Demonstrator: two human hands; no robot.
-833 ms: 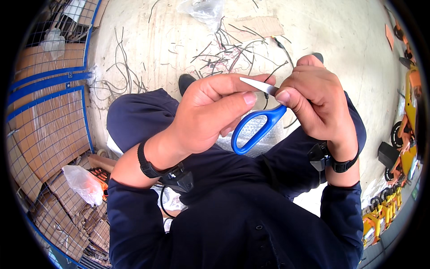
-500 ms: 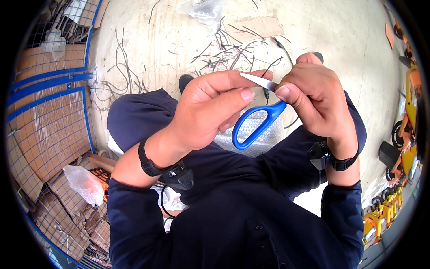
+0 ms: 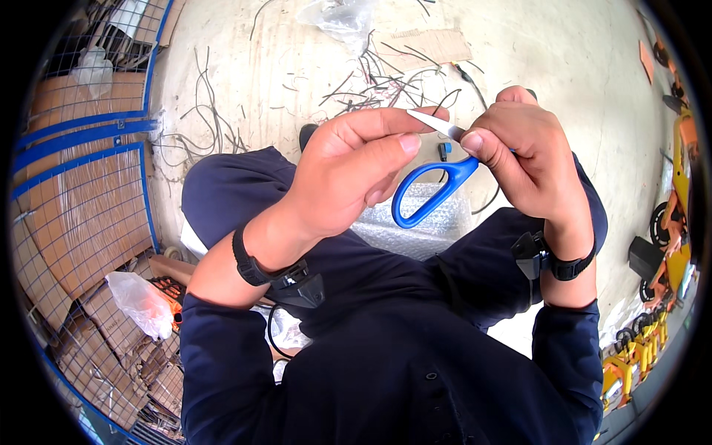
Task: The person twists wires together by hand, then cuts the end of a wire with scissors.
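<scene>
My right hand (image 3: 519,152) is closed round a pair of scissors (image 3: 437,189) with blue handles. One pale blade points left from under my thumb, and a blue handle loop hangs below. My left hand (image 3: 348,159) is half curled, index finger stretched behind the blade tip and thumb just below. A thin black cable (image 3: 451,98) curves up from that index fingertip, across the blade. Its grip there is partly hidden by the blade. Below the blade, between my hands, a blue and black connector (image 3: 445,150) shows.
Cut black wires (image 3: 393,81) lie scattered on the floor beside a cardboard piece (image 3: 426,48) and a clear plastic bag (image 3: 341,18). Bubble wrap (image 3: 415,215) lies between my legs. A blue wire cage (image 3: 81,215) with cardboard stands left; yellow and orange parts (image 3: 678,167) line the right.
The scissors have tilted slightly, and their handle loop has swung up and right. The blade tip has risen a little. The connector's blue part shows more now. Both hands have barely moved.
</scene>
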